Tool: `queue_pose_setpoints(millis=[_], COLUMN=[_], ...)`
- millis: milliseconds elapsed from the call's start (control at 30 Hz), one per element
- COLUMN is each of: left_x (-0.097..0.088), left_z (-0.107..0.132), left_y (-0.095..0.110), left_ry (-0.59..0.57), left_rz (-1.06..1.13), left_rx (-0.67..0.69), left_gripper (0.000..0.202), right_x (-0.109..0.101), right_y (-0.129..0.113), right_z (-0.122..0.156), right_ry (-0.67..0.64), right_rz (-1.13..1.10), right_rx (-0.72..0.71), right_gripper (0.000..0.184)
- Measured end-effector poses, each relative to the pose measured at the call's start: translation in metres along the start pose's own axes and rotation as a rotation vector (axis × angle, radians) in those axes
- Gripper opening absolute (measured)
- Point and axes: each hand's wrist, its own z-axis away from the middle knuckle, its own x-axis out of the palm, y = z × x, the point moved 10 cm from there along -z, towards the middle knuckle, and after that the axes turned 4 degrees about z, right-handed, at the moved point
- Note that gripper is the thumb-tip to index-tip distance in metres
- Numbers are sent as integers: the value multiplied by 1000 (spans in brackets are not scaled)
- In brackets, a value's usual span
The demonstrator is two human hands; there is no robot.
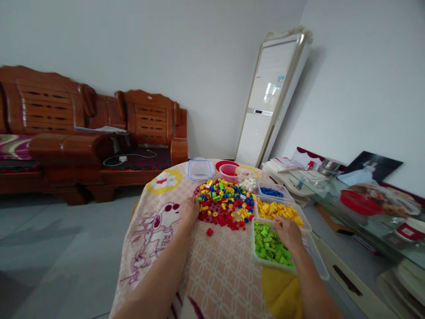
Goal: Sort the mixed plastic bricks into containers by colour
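A mixed pile of red, yellow, blue and green toy building bricks [222, 201] is spread over the table. My left hand [191, 209] rests at the pile's left edge with its fingers curled together; anything inside them is hidden. Over the border between the green-brick box [253, 248] and the yellow-brick box [307, 223], my right hand [288, 231] is closed in a pinch. What it pinches, if anything, is too small to make out. Green bricks [268, 243] and yellow bricks [277, 209] fill those boxes. One red brick [209, 231] lies apart from the pile.
Behind the yellow box, a clear box holds blue bricks [271, 192]. White bricks [248, 184] lie near a round tub [229, 173] with red bricks. A clear lidded container [200, 169] sits at the far edge. On the right stands a glass-topped cabinet [348, 190].
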Motion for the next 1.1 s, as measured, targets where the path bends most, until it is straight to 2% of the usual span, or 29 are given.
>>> queue_pose_setpoints(millis=[200,367,500,633,867,967,1100], left_x=[-8,-4,5,21,48,50,44], left_z=[17,28,31,37,60,63,63], left_y=[6,17,27,42,76,81,80], left_ry=[-22,-26,-34,-91,-168,-183,-164], left_rz=[82,161,176,204,214,223,257], left_rx=[63,150,171,211,475,531,524], left_gripper=[39,37,43,43,47,47,45], right_x=[-20,-19,-9,-5,-6,-4,-3], right_y=[26,44,36,34,37,35,37], right_z=[15,33,37,34,30,29,30], right_ry=[37,21,11,23,72,55,53], right_rz=[74,38,-56,-94,-141,-148,-159], right_rx=[40,49,34,72,87,71,54], right_gripper=[29,28,27,27,23,24,25])
